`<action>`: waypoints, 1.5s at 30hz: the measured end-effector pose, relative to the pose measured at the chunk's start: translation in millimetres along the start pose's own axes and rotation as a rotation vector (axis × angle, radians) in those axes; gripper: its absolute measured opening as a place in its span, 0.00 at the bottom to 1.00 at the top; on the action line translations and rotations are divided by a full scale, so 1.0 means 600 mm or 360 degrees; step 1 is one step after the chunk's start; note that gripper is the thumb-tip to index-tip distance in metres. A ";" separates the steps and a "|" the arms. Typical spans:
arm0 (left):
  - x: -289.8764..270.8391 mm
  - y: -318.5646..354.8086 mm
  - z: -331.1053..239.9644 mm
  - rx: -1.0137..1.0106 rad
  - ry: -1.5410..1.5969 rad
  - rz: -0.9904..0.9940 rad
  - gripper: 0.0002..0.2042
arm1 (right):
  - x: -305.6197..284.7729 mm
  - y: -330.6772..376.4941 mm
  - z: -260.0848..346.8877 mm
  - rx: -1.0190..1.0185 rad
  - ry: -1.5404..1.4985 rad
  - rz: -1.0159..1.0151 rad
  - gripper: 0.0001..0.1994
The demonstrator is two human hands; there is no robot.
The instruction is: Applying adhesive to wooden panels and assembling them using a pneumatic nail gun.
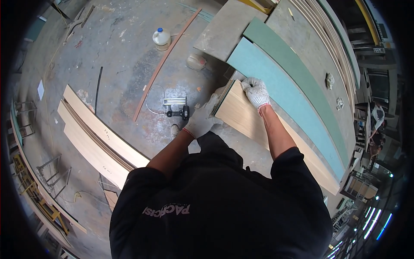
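A long, pale wood-faced board (248, 116) slants from in front of me toward the lower right, its near end showing a dark edge. My left hand (202, 120), in a whitish glove and slightly blurred, is closed around the corner of that end. Over the board's upper corner, my right hand (256, 92) is curled into a fist or pinch in a white knit glove with a red cuff. Whatever lies between its fingers is hidden. A curved light-blue panel (276, 88) lies just beyond the right hand, with a curved green panel (297, 64) behind it.
A black and silver nail gun (177, 108) with a hose stands on the floor near my left hand. Beyond are a reddish strip (166, 62), a blue-capped jug (161, 39) and a stained plastic container (196, 62). Curved pale boards (101, 142) lie at left.
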State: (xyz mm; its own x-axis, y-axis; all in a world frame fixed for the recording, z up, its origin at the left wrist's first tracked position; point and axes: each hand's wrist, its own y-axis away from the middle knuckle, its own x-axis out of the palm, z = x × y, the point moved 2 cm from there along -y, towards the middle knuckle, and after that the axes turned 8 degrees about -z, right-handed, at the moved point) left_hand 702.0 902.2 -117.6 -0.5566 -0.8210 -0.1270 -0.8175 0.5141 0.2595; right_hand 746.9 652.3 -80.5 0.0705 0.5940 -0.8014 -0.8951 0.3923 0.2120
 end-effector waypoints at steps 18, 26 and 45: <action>-0.052 0.036 -0.022 -0.0577 0.0410 -0.0112 0.35 | 0.008 -0.001 0.049 -0.0287 0.0198 -0.0177 0.23; 0.010 0.033 -0.013 -0.0467 0.0266 -0.0484 0.34 | 0.049 -0.010 0.078 -0.0359 0.0551 -0.0071 0.23; 0.061 0.026 0.056 -0.0994 0.1616 -0.0239 0.34 | 0.075 -0.035 0.051 -0.0321 0.0273 -0.0078 0.18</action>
State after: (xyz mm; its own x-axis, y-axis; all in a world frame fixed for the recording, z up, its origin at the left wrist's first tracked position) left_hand 663.9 888.8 -150.2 0.1382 -0.8277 0.5439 -0.4954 0.4178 0.7616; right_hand 781.9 692.1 -103.9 0.0559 0.4433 -0.8946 -0.9633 0.2597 0.0685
